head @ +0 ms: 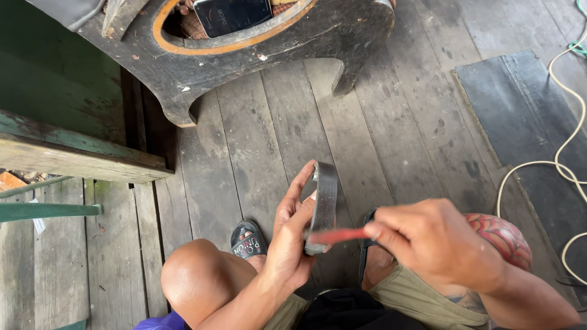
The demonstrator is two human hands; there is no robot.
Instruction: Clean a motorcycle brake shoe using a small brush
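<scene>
Stool (pixel 257 67) beyond hands (pixel 293 235); cord (pixel 565 156) right.

Phone (pixel 232 15) in stool (pixel 244 55) recess, mat (pixel 526 116) to right

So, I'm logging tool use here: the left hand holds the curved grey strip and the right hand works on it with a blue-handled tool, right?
Nearly. The head view shows the left hand holding the curved grey strip, and the right hand working on it, but the tool is red, not blue.
</scene>
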